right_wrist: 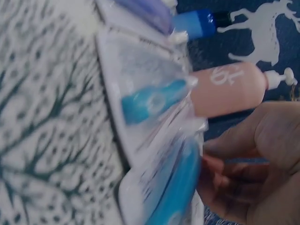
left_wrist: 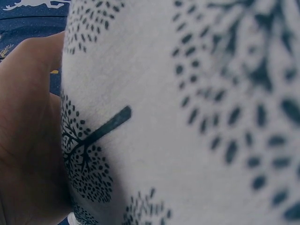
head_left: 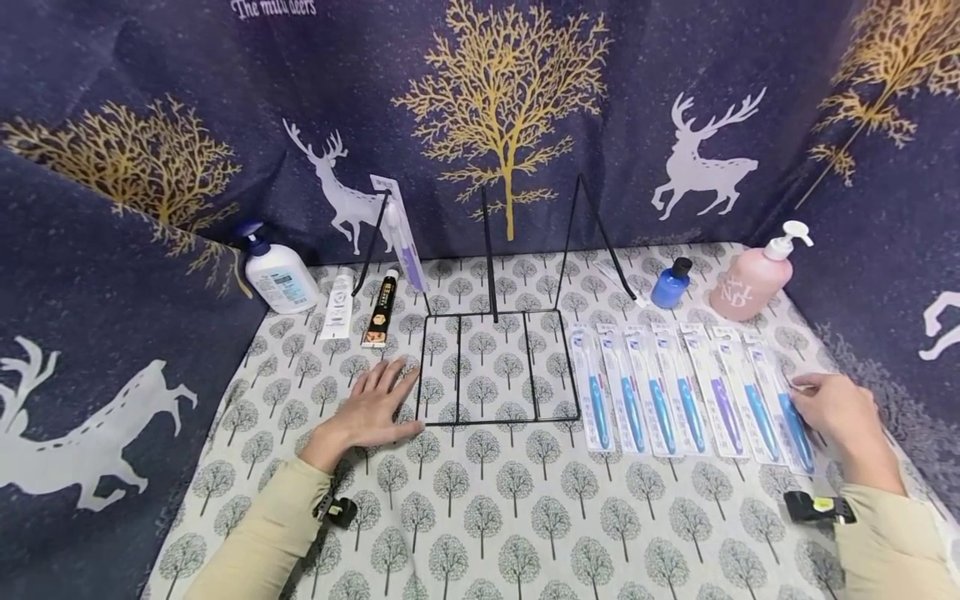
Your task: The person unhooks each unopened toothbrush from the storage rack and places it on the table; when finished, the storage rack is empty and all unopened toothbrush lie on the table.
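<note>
My right hand (head_left: 843, 412) pinches the edge of the rightmost packaged toothbrush (head_left: 795, 421), a blue one in clear packaging. In the right wrist view, my thumb and fingers (right_wrist: 220, 164) meet at that pack's edge, and it tilts up a little. More packaged toothbrushes (head_left: 660, 408) lie beside it in a row, mostly blue with one purple (head_left: 726, 408). My left hand (head_left: 375, 404) rests spread on the cloth, by the left front corner of a black wire rack (head_left: 495, 423). A purple packaged toothbrush (head_left: 405, 242) hangs at the rack's left arm.
Left of the rack lie a white tube (head_left: 339, 304) and a black tube (head_left: 381, 308), with a white pump bottle (head_left: 281, 279) behind. A blue bottle (head_left: 670, 287) and a pink pump bottle (head_left: 752, 283) stand behind the row. Dark deer-print cloth (head_left: 525, 108) walls the back and sides.
</note>
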